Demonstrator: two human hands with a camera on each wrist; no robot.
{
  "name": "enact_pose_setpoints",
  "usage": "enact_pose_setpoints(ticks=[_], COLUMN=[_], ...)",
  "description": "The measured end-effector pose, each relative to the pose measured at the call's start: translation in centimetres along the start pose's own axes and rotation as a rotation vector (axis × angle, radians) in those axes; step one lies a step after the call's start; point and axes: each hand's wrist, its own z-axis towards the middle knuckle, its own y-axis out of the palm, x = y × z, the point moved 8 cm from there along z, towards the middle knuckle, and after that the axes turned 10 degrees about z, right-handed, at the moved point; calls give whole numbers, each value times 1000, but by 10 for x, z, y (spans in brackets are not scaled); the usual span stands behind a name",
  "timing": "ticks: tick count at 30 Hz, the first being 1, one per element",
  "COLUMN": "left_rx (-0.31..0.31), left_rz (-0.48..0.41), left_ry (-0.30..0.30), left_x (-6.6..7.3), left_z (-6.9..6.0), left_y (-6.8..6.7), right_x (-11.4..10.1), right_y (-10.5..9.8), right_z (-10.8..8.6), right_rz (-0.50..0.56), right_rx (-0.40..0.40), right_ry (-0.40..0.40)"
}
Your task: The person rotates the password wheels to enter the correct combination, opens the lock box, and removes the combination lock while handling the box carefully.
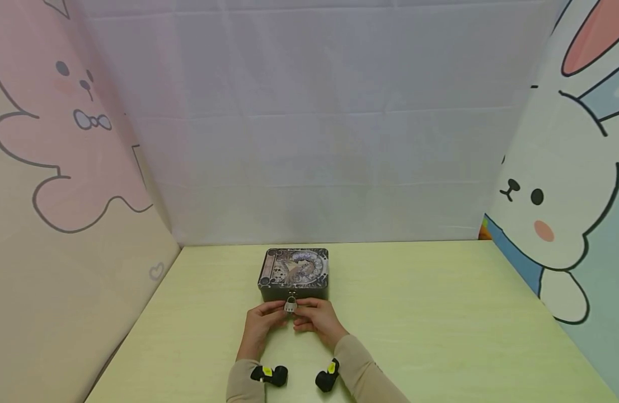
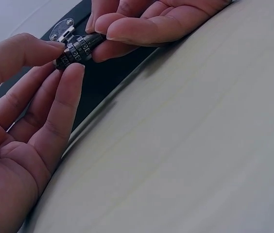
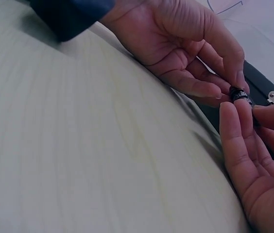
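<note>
We pinch the padlock (image 1: 290,307) from both sides, left hand (image 1: 260,326) and right hand (image 1: 320,319) equally near; its dial row runs between them, at the front edge of the box (image 1: 294,270).

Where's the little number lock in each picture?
Head: the combination padlock is below the middle, slightly left.
Left wrist: the combination padlock is upper left.
Right wrist: the combination padlock is on the right, slightly above middle.
Shared landmark: the dark box behind it.
</note>
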Motion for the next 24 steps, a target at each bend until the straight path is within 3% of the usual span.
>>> enact_pose_setpoints(ticks=[24], left_rx=[-7], left_rz=[-10], left_ry=[-1], left_x=[0], left_z=[0], left_y=[-1], right_x=[-2], right_y=[2], right_z=[-2], right_rz=[-9], right_rx=[-5], right_ry=[5])
